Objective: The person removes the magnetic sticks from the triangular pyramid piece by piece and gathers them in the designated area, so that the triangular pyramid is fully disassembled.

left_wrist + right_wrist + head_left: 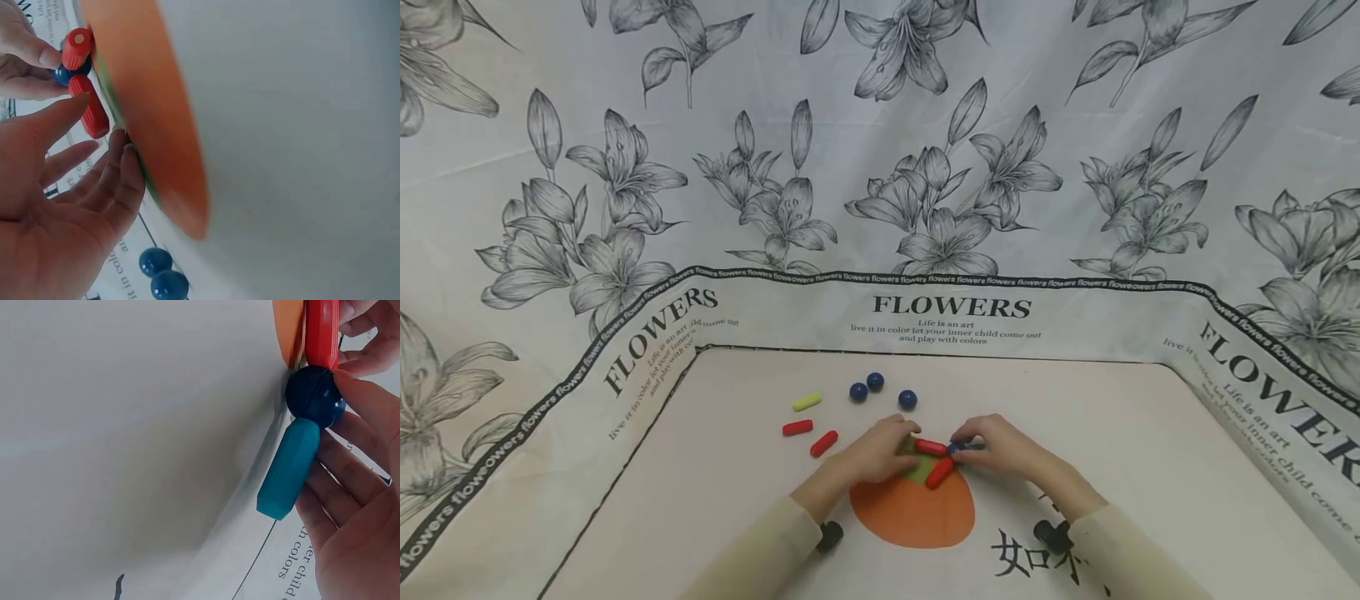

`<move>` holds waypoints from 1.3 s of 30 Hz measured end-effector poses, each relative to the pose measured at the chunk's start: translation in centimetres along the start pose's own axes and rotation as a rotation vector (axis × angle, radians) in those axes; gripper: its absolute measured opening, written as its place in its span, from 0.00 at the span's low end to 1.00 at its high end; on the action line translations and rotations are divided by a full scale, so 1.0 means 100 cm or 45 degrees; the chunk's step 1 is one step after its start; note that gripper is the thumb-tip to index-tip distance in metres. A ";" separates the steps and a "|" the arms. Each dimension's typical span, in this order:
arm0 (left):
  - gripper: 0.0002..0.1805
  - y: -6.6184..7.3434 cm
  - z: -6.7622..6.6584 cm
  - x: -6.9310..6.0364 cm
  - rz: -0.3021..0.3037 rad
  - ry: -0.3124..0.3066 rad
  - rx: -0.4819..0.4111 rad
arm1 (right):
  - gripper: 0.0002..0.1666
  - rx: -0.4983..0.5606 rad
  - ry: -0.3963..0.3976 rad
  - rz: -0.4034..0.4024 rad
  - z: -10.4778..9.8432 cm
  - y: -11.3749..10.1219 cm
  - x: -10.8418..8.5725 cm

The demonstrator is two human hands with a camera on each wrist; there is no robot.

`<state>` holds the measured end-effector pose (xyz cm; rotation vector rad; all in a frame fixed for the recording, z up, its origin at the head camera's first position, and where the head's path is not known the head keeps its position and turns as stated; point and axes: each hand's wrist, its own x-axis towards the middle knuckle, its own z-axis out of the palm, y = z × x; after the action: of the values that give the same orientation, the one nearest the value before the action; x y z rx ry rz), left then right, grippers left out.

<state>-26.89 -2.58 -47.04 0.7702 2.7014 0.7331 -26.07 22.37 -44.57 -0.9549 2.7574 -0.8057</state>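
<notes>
My right hand [1000, 446] pinches a dark blue ball [315, 397] between thumb and fingers. Joined to that ball are a teal rod [289, 469], a red rod [931, 447] pointing toward the left hand, and a second red rod [939, 473] slanting toward the front. My left hand [883, 450] is beside the free end of the first red rod, its fingers loosely bent. In the left wrist view its thumb overlaps that rod [90, 109]; whether they touch cannot be told.
Beyond the left hand lie three blue balls [875, 382], a yellow rod [807, 402] and two loose red rods [823, 443]. Under the hands, the white tabletop cloth [737, 500] carries an orange and green print [913, 512]. Flower-printed cloth [940, 183] rises around the table.
</notes>
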 end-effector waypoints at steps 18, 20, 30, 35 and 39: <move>0.09 0.009 0.006 0.017 -0.030 0.039 -0.085 | 0.16 0.030 -0.049 0.005 0.001 0.008 -0.002; 0.08 0.009 0.006 0.016 -0.039 0.053 -0.102 | 0.15 0.031 -0.050 0.005 0.000 0.007 -0.001; 0.06 0.011 0.005 0.015 -0.141 0.080 -0.164 | 0.17 0.007 -0.049 0.000 0.001 0.008 0.001; 0.07 0.012 0.004 0.015 -0.196 0.074 -0.195 | 0.18 0.002 -0.046 -0.004 0.000 0.010 0.001; 0.07 0.013 0.005 0.010 -0.184 0.079 -0.196 | 0.18 -0.013 -0.036 -0.001 -0.001 0.010 0.001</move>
<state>-27.03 -0.91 -46.85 0.5190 2.6816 0.9299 -26.70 23.04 -45.01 -0.9618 2.7399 -0.7731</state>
